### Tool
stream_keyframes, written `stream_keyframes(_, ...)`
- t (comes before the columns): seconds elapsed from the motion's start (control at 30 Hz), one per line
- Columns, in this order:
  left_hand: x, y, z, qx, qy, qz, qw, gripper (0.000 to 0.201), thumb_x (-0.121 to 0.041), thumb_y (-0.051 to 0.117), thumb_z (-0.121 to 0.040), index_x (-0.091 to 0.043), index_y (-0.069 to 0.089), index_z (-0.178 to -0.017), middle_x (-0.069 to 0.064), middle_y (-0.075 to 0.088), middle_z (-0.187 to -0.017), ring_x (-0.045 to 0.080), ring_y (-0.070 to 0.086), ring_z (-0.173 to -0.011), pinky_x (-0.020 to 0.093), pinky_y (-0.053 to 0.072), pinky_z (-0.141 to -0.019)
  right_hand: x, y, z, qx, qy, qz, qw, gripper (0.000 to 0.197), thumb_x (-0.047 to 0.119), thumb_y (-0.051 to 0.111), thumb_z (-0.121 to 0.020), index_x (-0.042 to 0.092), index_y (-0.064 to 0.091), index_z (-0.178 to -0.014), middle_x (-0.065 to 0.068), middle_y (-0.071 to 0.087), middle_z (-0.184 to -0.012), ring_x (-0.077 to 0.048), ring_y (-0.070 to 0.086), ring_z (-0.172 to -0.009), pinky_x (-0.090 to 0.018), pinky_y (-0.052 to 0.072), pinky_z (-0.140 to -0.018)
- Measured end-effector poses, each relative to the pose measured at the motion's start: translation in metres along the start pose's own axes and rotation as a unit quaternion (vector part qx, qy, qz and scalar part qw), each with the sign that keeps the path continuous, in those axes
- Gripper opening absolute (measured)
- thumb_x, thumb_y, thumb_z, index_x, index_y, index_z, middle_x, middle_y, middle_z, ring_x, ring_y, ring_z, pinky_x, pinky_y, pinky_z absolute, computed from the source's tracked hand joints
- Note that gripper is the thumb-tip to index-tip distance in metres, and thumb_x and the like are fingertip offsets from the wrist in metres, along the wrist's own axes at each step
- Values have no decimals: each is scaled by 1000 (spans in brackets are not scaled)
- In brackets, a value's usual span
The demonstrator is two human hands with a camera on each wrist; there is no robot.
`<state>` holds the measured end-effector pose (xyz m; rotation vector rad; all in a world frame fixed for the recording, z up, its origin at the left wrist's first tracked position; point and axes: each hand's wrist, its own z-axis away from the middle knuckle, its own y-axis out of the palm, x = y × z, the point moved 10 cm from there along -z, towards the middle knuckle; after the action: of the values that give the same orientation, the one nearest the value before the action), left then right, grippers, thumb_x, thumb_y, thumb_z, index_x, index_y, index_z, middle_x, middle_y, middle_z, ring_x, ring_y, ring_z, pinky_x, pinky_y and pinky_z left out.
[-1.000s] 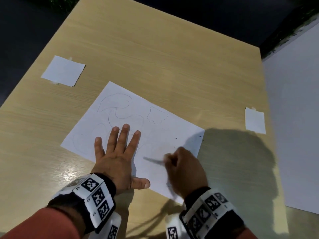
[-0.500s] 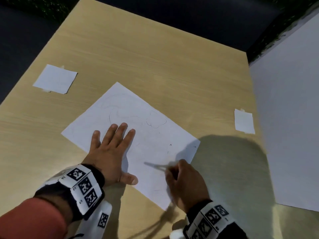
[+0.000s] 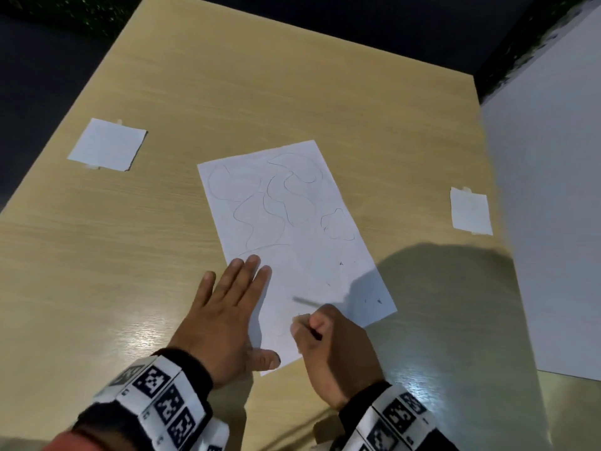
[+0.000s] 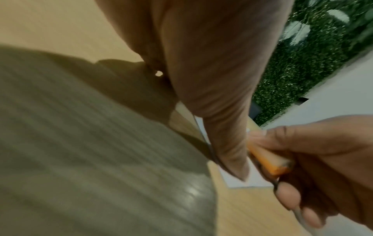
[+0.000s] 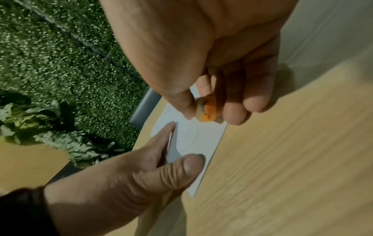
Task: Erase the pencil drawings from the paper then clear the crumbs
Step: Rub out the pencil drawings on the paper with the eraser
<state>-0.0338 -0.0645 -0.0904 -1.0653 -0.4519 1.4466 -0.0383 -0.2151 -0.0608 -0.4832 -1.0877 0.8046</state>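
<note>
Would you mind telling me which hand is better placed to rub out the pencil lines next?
The right hand: it already pinches the orange eraser just above the paper's near end. The left hand lies flat, fingers pressing the paper's near left edge, which probably helps stop it sliding.

Wooden table point(image 3: 292, 92): drawing paper point(image 3: 312, 268), two paper squares point(image 3: 107, 145).
</note>
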Motion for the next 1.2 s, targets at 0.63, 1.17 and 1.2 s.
stream_keyframes(0.63, 0, 10, 2, 81, -13, -23, 996, 133, -76, 59, -74, -31, -58, -120, -11, -64, -131, 13, -55, -128, 41, -36, -105, 44, 36, 7, 109, -191, 133, 966, 17, 34, 40, -91, 25, 45, -77, 10, 43, -83, -11, 48, -73, -29, 40, -64)
stream_keyframes(1.17, 0, 12, 1, 85, -5, -21, 996, 133, -80, 58, -72, -31, -56, -122, -10, -62, -133, 13, -55, -127, 45, -30, -112, 26, 6, -22, 30, -146, 140, 979, 21, 39, 43, -92, 24, 51, -81, 9, 46, -82, -12, 52, -76, -25, 40, -68)
stream_keyframes(1.2, 0, 13, 1, 89, -2, -17, 996, 134, -81, 57, -71, -32, -56, -122, -11, -62, -133, 12, -56, -127, 45, -30, -111, 14, -7, -29, 9, -107, 140, 984, 20, 39, 46, -93, 23, 48, -81, 8, 47, -82, -13, 52, -76, -26, 39, -67)
